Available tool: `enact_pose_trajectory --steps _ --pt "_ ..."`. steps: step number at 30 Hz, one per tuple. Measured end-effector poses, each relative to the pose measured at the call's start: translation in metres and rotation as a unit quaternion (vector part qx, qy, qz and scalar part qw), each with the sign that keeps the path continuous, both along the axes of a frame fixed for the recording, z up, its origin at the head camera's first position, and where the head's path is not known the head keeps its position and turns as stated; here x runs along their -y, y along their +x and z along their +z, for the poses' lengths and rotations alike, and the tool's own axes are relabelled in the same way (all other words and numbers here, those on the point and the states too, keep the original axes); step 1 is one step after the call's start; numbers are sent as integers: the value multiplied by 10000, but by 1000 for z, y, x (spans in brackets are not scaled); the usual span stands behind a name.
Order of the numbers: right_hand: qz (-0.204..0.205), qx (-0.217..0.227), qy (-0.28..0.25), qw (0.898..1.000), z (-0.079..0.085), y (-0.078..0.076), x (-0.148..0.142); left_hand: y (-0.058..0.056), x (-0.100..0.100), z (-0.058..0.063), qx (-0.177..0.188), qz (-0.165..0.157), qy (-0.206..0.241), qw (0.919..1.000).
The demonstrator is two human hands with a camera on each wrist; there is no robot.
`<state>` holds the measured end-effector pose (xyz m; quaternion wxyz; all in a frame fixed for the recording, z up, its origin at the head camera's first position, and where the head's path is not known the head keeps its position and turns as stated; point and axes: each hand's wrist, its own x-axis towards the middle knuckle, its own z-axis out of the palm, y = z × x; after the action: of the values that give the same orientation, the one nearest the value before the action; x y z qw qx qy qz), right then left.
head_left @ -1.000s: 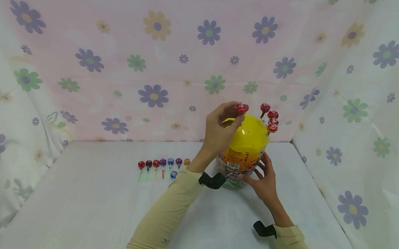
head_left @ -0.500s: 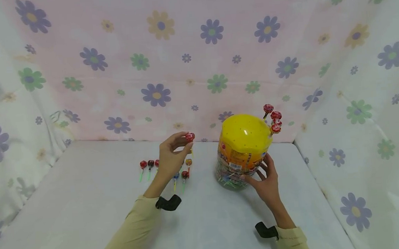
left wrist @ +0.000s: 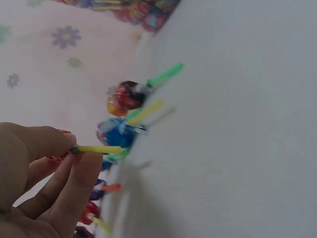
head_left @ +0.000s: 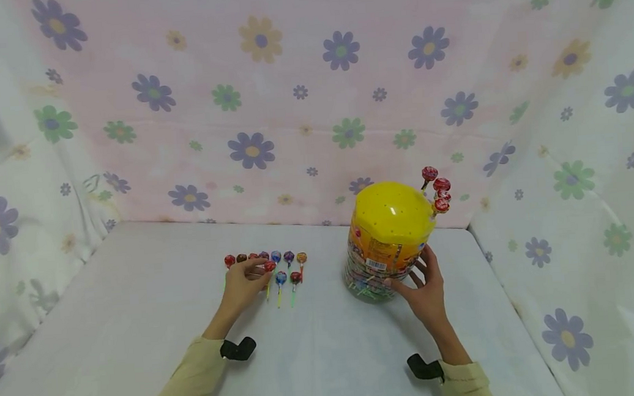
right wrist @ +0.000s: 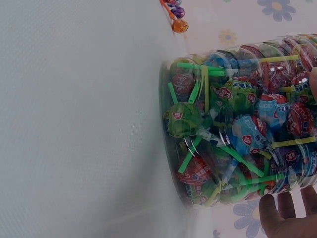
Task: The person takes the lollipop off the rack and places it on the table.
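Note:
My left hand (head_left: pixel 243 288) pinches a red-wrapped lollipop (head_left: pixel 269 266) between thumb and fingers, low beside the lollipops laid out on the table. Its yellow stick (left wrist: pixel 101 148) points away from the fingertips in the left wrist view. My right hand (head_left: pixel 427 285) holds the side of a large clear candy jar (right wrist: pixel 237 119), which stands upright and is packed with wrapped lollipops. The jar has a yellow lid (head_left: pixel 394 214) dotted with small holes. Several red lollipops (head_left: pixel 442 184) stick out at the lid's right edge.
A back row of lollipops, among them a blue one (head_left: pixel 276 257) and an orange one (head_left: pixel 301 258), lies left of the jar. In front of it lie another blue lollipop (head_left: pixel 281 278) and a dark red one (head_left: pixel 296 278). Flowered cloth (head_left: pixel 289 114) hangs behind the white table (head_left: pixel 333 356).
My left hand has moved from the jar's lid left and down to the lollipops on the table, carrying the red lollipop. My right hand stays on the jar.

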<state>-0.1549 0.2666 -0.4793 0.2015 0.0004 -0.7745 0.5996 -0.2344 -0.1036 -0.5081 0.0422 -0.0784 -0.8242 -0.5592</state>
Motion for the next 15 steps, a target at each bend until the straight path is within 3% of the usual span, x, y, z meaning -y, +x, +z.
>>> enact_pose_trajectory --steps 5,15 --pt "6 -61 -16 10000 -11 -4 -6 -1 1 -15 -109 28 -472 9988" --pt "-3 32 -16 10000 -9 -4 -5 -1 -1 -22 -73 213 -559 9982"
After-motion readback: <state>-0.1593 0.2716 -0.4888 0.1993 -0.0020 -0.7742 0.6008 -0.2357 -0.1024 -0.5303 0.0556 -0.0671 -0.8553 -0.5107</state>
